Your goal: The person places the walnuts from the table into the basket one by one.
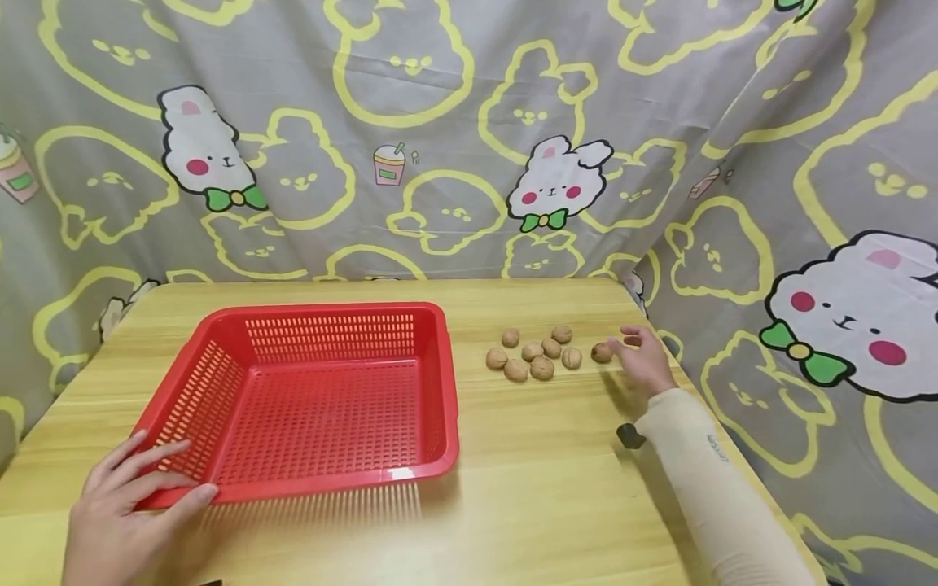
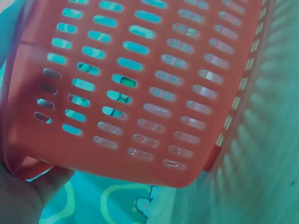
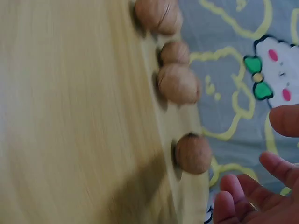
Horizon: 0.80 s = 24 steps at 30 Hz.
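A red plastic basket (image 1: pixel 330 480) with slotted walls and no contents stands on the left half of the table. My left hand (image 1: pixel 120 505) holds its near left corner, fingers over the rim and thumb along the front edge. In the left wrist view the thumb (image 2: pixel 53 182) is at the rim of the basket (image 2: pixel 117 161). To the right of the basket lies a loose group of several walnuts (image 1: pixel 542 368). One walnut (image 1: pixel 602 352) sits apart at the right, and my right hand (image 1: pixel 645 362) is beside it. In the right wrist view the fingers are spread near that walnut (image 3: pixel 193 154), with nothing between them.
The light wood table (image 1: pixel 528 496) ends at a patterned grey curtain (image 1: pixel 454 98) behind and on the right. A dark strap-like piece (image 1: pixel 630 436) juts from the right sleeve (image 1: pixel 703 464).
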Motion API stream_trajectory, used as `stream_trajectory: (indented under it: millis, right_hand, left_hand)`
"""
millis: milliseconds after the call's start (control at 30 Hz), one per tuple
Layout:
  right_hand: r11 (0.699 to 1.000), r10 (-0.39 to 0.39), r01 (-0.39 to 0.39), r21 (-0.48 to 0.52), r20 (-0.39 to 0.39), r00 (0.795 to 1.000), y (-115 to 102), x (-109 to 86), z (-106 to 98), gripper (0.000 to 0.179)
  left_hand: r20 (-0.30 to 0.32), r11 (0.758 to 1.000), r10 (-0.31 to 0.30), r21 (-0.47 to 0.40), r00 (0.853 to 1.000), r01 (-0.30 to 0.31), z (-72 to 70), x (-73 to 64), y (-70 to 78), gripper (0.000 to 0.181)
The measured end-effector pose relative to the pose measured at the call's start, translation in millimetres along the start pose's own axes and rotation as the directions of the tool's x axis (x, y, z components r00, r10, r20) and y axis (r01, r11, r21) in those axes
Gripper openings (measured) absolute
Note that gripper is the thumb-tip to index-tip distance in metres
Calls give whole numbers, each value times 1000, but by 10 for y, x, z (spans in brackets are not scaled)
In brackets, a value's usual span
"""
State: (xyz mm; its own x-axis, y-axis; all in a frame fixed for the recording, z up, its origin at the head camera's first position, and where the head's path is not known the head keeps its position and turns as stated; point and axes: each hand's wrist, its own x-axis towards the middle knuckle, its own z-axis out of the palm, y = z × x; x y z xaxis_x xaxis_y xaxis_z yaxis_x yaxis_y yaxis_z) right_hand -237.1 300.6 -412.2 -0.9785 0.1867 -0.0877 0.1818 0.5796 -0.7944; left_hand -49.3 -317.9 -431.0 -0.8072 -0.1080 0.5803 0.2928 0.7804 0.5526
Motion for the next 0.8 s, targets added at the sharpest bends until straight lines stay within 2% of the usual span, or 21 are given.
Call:
stream_trajectory:
  millis: [200,300,433,567,667,800]
  right_hand:
    - [997,41,-33,-66,127,991,35,193,67,70]
    - [995,60,-48,-85,152,986,42,236,93,68]
    - [989,96,-76,-125,160,982,54,276,92,69]
    - [984,114,-92,-149,140,984,81,313,114,69]
    - [978,101,-74,-193,135,986,115,342,133,65]
    - [968,50,-17,-252,128,990,138,379,166,52]
  left_hand:
    - [12,999,-10,-33,1000,10,22,91,14,21]
    - [67,999,-50,-18,997,51,24,125,35,19]
    - [121,998,-67,20,990,65,41,198,71,19]
    - [67,1000,-20,17,998,18,111,232,89,21]
    - [-5,1000,20,10,1000,-20,161,231,85,18]
    - [-55,999,34,9,998,-34,174,220,52,16]
